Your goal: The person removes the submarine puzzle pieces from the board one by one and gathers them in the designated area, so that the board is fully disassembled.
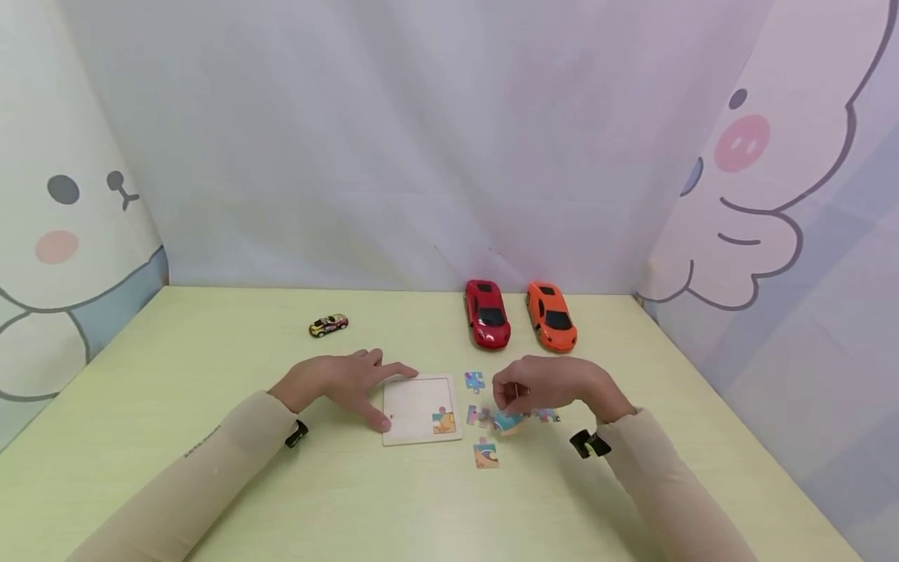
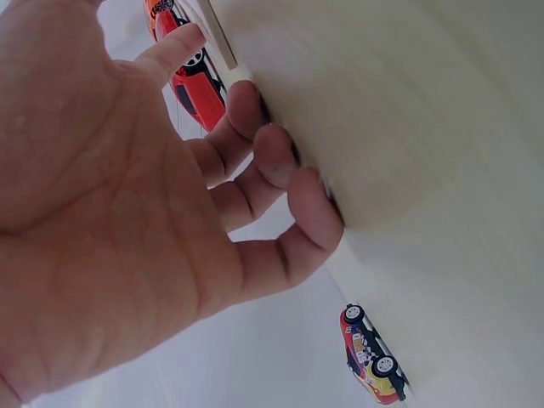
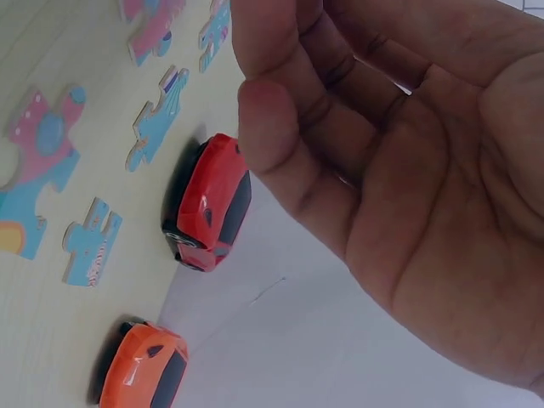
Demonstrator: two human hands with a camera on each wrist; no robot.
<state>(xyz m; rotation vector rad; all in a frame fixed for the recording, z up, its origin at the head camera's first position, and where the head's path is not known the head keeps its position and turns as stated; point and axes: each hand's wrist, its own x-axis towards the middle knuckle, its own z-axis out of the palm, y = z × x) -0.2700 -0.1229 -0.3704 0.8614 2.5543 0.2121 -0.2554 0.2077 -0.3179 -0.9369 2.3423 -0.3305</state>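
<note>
A pale wooden puzzle tray (image 1: 414, 402) lies on the table with one coloured piece (image 1: 444, 421) set in its lower right corner. My left hand (image 1: 344, 381) rests flat beside it, fingers spread, and its thumb touches the tray's left edge. In the left wrist view the fingertips (image 2: 310, 208) press on the tabletop. My right hand (image 1: 544, 384) hovers with loosely bent fingers over a cluster of loose puzzle pieces (image 1: 502, 419). In the right wrist view that hand (image 3: 382, 153) holds nothing. Other loose pieces lie at the tray's right (image 1: 474, 380) and nearer me (image 1: 486, 454).
A red toy car (image 1: 488, 313) and an orange toy car (image 1: 551, 315) stand side by side just beyond the pieces. A small yellow toy car (image 1: 328, 325) sits at the back left. Fabric walls enclose the light green table (image 1: 175, 367) on three sides.
</note>
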